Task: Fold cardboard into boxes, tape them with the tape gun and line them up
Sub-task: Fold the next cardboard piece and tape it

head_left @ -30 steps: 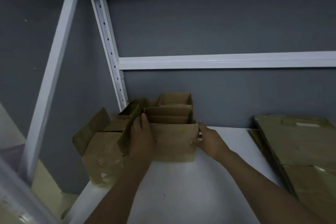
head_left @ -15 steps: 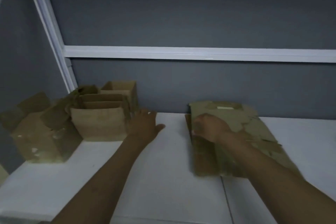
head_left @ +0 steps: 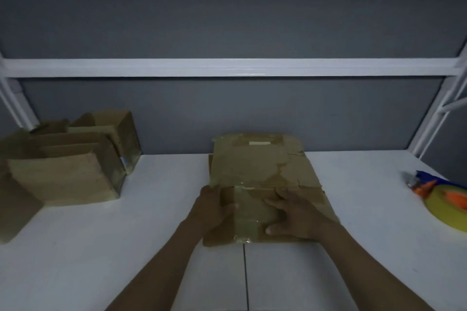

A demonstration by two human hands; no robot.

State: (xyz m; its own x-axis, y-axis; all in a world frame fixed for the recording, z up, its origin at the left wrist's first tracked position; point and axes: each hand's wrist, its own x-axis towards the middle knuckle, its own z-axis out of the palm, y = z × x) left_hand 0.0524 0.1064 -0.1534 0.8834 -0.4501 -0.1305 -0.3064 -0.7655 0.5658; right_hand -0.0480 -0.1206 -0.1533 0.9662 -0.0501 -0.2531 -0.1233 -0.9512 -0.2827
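A stack of flattened cardboard (head_left: 257, 166) lies in the middle of the white shelf (head_left: 151, 247), its top sheet patched with old clear tape. My left hand (head_left: 212, 209) holds the near left edge of the top sheet, thumb on top. My right hand (head_left: 293, 214) rests on the sheet's near right part with fingers spread. Several folded open boxes (head_left: 75, 159) stand in a row at the far left. The tape gun (head_left: 439, 197), blue and orange with a yellow roll, lies at the right edge.
A grey wall runs behind the shelf, crossed by a white horizontal rail (head_left: 227, 67). White uprights (head_left: 439, 118) stand at both back corners. A seam (head_left: 245, 275) splits the shelf surface below the cardboard.
My view has swung right from the folded boxes to the flat stack. My left hand left the boxes and came to the stack's left edge; my right hand slid to its near part.
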